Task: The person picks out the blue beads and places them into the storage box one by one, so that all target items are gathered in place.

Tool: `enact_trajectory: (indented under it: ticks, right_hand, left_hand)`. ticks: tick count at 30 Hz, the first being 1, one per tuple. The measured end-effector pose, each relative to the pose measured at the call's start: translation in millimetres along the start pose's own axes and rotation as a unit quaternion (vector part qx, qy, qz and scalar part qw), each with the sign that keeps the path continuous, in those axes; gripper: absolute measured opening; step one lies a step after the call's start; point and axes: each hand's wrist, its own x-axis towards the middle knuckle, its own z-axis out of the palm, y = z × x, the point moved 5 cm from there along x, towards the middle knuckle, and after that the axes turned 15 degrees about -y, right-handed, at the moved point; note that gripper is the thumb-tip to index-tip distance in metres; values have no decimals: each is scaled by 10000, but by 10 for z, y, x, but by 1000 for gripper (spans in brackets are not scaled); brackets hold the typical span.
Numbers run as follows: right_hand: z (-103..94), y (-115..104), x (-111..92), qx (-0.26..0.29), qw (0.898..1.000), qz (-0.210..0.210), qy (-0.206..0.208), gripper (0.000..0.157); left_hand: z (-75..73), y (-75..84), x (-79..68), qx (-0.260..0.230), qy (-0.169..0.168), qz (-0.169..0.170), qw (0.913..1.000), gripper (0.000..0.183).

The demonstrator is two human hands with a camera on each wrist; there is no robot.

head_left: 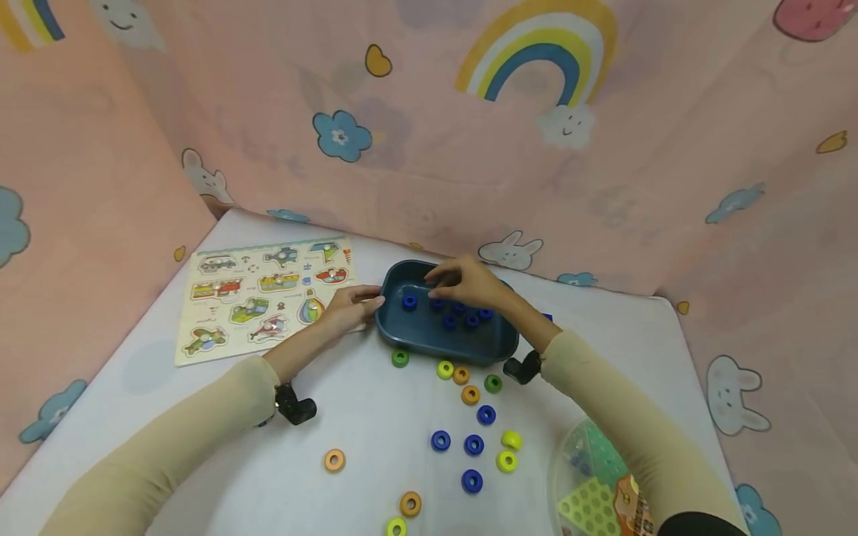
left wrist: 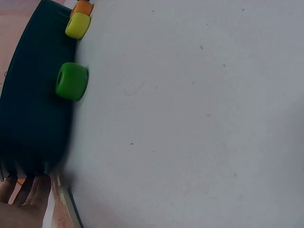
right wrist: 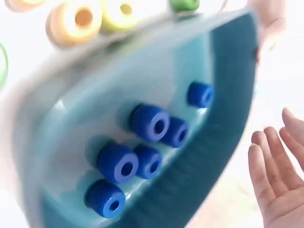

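Observation:
My left hand (head_left: pixel 350 308) is at the left end of a dark blue tray (head_left: pixel 429 344), its straight fingertips touching the outer wall. Above the tray's far side is my right hand (head_left: pixel 469 283), with loosely bent fingers and nothing in them. In the right wrist view that hand (right wrist: pixel 280 180) appears beyond the tray wall, fingers spread. Several blue beads (right wrist: pixel 150 122) with holes through them lie on the tray floor. A green bead (left wrist: pixel 72 81) sits just outside the tray's near wall, and a yellow bead (head_left: pixel 445 370) is close by.
More blue, orange, green and yellow beads (head_left: pixel 473 445) are scattered over the white table (head_left: pixel 268 476) in front of the tray. A wooden vehicle puzzle board (head_left: pixel 221 327) lies at the left. Under my right forearm stands a clear round container (head_left: pixel 559 476) with coloured pieces inside.

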Motion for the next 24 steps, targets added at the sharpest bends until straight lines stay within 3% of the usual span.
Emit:
enact_trajectory:
  ticks: [5, 11, 13, 16, 20, 24]
  right_hand:
    - [169, -137, -398, 406, 9989, -116, 178, 30]
    - [569, -391, -892, 932, 9945, 420, 223, 25]
    - [762, -368, -1025, 1192, 9912, 540, 183, 26]
    - [1097, -153, -1141, 1371, 9894, 478, -6, 32]
    - [1457, -5, -1234, 1270, 9912, 185, -309, 39]
    - [1682, 67, -1296, 1104, 9929, 8, -450, 40]
  left_hand:
    - [-7, -19, 6, 36, 66, -56, 10000, 43]
    - [12, 25, -10, 44, 62, -31, 10000, 42]
    - [12, 15, -3, 69, 73, -43, 9999, 41]
    - [-5, -37, 27, 97, 110, -44, 9999, 41]
    - [-11, -42, 22, 23, 131, -45, 9999, 40]
    - [-15, -40, 13, -60, 111, -40, 9999, 39]
